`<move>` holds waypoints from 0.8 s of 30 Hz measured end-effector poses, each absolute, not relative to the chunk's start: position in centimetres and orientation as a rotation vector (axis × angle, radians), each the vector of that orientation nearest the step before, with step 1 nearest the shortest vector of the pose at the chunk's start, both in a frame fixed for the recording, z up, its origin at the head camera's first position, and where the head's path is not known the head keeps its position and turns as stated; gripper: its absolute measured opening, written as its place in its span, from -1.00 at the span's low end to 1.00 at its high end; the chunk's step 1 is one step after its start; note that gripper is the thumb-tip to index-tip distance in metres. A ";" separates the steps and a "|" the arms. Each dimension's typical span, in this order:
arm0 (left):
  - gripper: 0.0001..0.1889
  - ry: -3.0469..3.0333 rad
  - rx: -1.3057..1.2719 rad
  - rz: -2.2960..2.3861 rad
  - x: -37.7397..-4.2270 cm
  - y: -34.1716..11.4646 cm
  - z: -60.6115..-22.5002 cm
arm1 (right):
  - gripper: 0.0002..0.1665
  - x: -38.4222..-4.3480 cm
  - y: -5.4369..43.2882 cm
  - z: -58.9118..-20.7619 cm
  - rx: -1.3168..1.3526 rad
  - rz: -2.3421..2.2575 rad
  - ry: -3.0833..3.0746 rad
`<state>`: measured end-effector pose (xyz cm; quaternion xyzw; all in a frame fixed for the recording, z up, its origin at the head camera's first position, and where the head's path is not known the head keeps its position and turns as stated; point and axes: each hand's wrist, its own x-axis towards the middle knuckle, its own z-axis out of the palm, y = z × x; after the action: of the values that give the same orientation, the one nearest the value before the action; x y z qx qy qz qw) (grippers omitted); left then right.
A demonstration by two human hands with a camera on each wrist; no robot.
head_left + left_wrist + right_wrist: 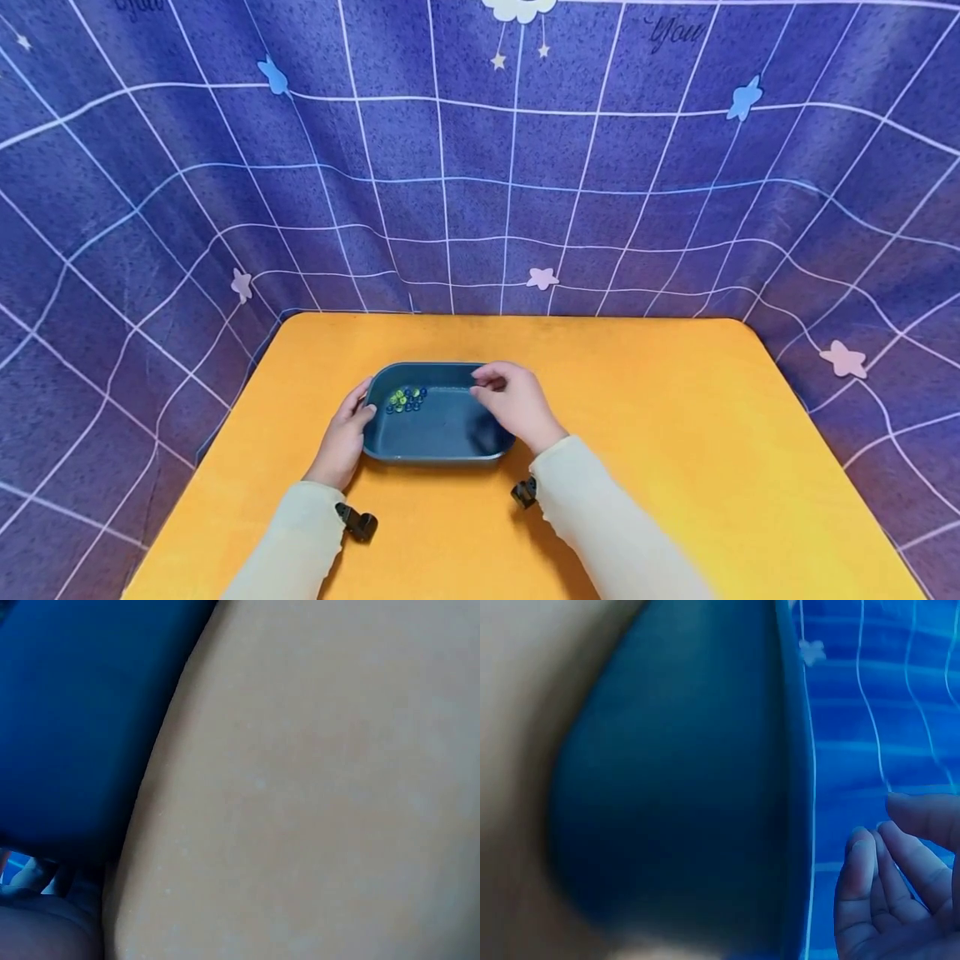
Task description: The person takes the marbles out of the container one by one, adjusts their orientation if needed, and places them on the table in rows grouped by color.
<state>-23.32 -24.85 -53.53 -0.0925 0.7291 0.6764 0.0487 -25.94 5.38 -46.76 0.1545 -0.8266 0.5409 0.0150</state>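
A dark blue-green rectangular tray (442, 460) with rounded corners stands on the table. Inside it, toward the far left, lies a cluster of small glossy marbles (407, 400), some yellow-green and some dark blue. My left hand (341, 442) grips the tray's left end, thumb over the rim and fingers along the outer wall. In the left wrist view the tray's side (75, 735) fills the upper left. Above the tray's right end hovers my right hand (517, 404), fingers loosely bent and thumb apart from them. Nothing shows between its fingers (855, 877) in the right wrist view.
The yellow-orange tabletop (675, 417) extends on both sides of the tray. Behind it and along both sides hangs a blue-purple curtain (480, 208) with grid lines and stars. Each sleeved wrist wears a small black camera (358, 523).
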 end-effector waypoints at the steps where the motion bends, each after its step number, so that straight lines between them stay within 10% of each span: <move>1: -0.41 2.220 -0.282 2.066 -23.3 -24.8 -53.5 | -0.80 -25.9 4.7 -46.5 0.509 1.671 -2.593; 24: -0.42 2.198 -0.245 2.089 -23.2 -25.0 -53.7 | -0.78 -27.2 -5.4 -47.2 0.679 1.493 -2.927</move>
<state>-23.23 -25.05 -53.68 -0.0806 0.7217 0.6857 0.0496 -27.21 -5.39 -47.23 0.2012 -0.8674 0.4424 -0.1067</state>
